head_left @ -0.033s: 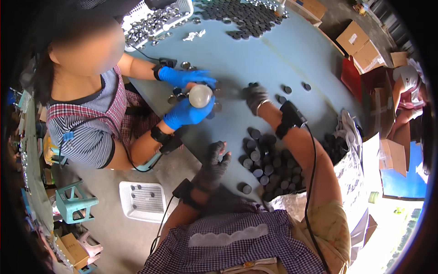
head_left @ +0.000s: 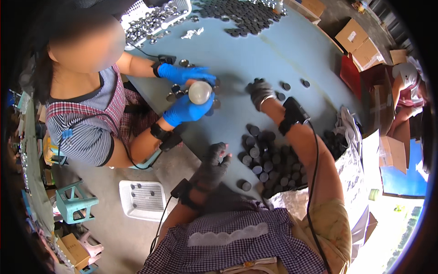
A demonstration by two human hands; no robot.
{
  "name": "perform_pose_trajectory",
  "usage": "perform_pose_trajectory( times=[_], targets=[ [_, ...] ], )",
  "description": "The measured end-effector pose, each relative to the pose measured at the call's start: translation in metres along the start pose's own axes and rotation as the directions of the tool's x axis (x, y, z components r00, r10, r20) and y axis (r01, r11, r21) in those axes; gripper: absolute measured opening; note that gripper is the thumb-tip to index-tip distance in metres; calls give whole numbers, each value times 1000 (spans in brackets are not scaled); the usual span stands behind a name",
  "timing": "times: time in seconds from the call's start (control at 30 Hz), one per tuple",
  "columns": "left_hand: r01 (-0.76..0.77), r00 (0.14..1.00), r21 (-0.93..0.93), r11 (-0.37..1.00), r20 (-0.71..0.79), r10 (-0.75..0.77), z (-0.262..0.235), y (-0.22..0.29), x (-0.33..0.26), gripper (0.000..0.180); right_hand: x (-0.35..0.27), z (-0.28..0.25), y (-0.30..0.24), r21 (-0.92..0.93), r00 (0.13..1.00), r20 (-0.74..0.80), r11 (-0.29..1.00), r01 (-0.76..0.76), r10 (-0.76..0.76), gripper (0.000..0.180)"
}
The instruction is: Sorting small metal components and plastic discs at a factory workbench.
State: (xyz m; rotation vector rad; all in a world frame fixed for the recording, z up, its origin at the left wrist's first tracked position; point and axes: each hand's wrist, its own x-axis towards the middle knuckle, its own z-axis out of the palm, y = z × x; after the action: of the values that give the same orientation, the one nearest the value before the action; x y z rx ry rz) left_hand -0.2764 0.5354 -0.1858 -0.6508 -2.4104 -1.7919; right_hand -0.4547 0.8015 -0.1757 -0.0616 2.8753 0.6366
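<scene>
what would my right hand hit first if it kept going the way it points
Probably nothing soon: the right hand points up the bare blue table, and the next things in line look like the far spread of dark round caps. Depth is hard to judge.

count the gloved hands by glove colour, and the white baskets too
blue gloves (co-worker's hands): 2
dark grey gloves (the person's left hand and right hand): 2
white baskets: 2
total: 6
</scene>
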Motion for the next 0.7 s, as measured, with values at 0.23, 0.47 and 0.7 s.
perform_pose_trajectory(
  times=[0.23,0.47,0.7],
  targets=[
    [-370,835,145,918,485,260,-8,51,-54,43,-98,-89,29,393,986,-60,911,-123,159,37],
    [-210,827,196,958,558,67,14,33,-67,42,-153,-85,10,610,974,-214,789,78,70,38],
    [-138,990,77,987,17,137,-8,72,-36,47,-205,-78,-34,893,931,-154,356,274,-331,30]
  ],
)
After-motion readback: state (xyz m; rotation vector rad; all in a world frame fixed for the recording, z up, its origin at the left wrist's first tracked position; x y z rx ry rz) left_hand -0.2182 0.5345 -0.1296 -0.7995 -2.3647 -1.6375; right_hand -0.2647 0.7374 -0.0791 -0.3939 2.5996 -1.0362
